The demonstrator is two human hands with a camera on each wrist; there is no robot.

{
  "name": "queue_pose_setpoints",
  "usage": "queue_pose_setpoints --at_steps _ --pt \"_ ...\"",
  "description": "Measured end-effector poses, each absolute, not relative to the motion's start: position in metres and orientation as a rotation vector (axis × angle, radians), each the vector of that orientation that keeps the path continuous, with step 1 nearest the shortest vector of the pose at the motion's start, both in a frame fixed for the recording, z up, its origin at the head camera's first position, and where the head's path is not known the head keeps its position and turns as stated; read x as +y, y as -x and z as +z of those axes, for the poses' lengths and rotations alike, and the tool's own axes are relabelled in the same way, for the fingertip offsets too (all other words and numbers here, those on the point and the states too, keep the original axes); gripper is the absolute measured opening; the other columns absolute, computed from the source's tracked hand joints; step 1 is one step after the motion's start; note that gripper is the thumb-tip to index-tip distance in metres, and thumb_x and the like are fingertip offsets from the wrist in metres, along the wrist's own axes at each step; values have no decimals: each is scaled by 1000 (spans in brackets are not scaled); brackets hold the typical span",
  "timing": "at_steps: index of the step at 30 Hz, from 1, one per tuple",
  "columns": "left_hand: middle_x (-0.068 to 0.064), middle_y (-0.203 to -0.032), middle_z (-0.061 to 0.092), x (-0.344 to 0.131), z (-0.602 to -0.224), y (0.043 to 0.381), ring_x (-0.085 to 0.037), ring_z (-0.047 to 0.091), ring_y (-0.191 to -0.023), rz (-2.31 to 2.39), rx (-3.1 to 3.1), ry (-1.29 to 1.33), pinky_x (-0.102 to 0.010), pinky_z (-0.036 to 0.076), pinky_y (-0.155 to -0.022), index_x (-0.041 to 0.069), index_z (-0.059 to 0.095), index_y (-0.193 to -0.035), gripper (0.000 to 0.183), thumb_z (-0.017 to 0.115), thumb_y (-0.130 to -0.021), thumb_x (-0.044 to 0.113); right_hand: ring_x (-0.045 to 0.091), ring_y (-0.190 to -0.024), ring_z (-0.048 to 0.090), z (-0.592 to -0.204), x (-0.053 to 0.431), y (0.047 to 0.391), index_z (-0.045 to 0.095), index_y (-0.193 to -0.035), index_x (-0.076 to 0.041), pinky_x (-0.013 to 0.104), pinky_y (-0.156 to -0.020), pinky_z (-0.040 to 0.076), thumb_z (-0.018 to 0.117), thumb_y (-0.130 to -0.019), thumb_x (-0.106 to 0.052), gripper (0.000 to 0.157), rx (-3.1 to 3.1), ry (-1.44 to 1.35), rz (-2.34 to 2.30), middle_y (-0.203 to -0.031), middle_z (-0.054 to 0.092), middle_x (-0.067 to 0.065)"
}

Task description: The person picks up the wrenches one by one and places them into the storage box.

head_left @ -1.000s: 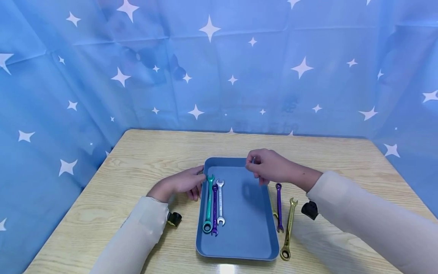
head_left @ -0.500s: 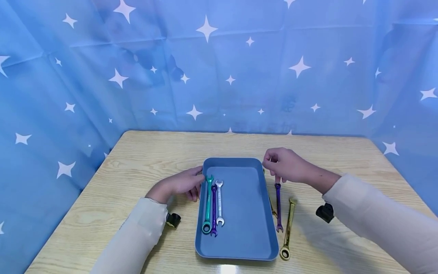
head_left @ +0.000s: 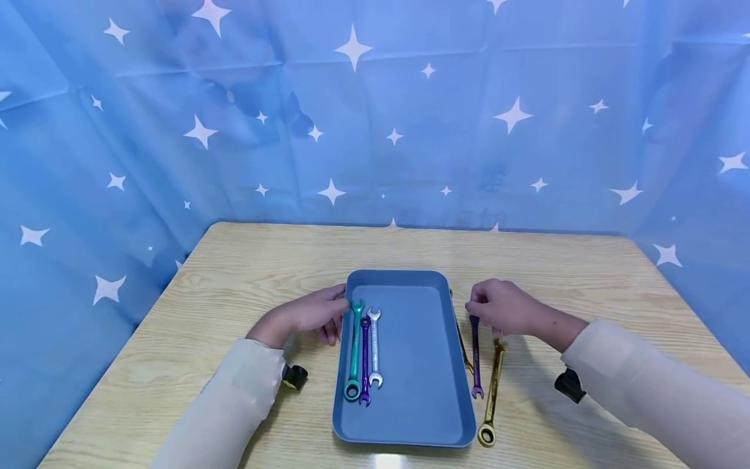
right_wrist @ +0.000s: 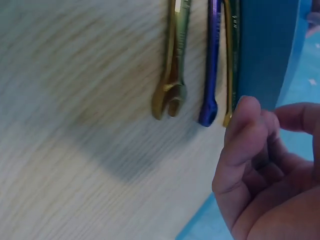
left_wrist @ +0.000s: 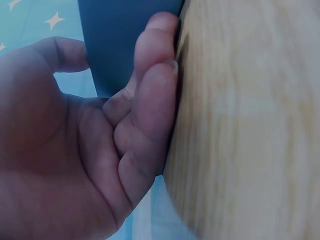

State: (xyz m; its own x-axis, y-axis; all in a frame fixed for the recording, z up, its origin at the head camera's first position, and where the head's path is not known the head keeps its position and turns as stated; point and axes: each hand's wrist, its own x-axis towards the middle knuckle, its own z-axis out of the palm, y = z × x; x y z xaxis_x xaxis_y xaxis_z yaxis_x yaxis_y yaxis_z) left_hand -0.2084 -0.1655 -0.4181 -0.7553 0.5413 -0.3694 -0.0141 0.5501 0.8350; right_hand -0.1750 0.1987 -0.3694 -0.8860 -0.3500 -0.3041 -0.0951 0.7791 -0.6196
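My left hand touches the left side of a blue tray, its thumb at the rim and its fingers loosely bent beside the outer wall in the left wrist view. Inside the tray, along that side, lie a green wrench, a purple wrench and a silver wrench. Just above the upper end of another purple wrench, right of the tray, hovers my right hand. Its fingers are bent with nothing between them; the right wrist view shows them apart from that wrench.
Right of the tray, a gold wrench lies on the wooden table. A thinner gold wrench lies close against the tray's right wall, partly hidden by it. A blue star-patterned cloth hangs behind the table.
My right hand has moved right from above the tray's upper right corner, then lowered toward the purple wrench outside it. My left hand and the wrenches have stayed in place.
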Motion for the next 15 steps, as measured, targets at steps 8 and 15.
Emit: queue_pose_setpoints --at_steps 8,15 --pt "-14 -80 68 -164 -420 208 -25 67 -63 1181 2172 -393 -37 58 -60 19 22 -159 59 35 -102 27 10 -42 36 -379 203 168 39 -60 -17 30 -53 44 55 -100 -18 43 2523 343 -784 -51 30 -6" --pt "-14 -78 69 -163 -420 208 -24 67 -62 1175 2176 -399 -37 58 -59 18 21 -159 61 35 -101 26 8 -35 33 -389 204 161 38 -54 -21 27 -47 40 60 -97 -24 48 2501 341 -668 -46 29 -8"
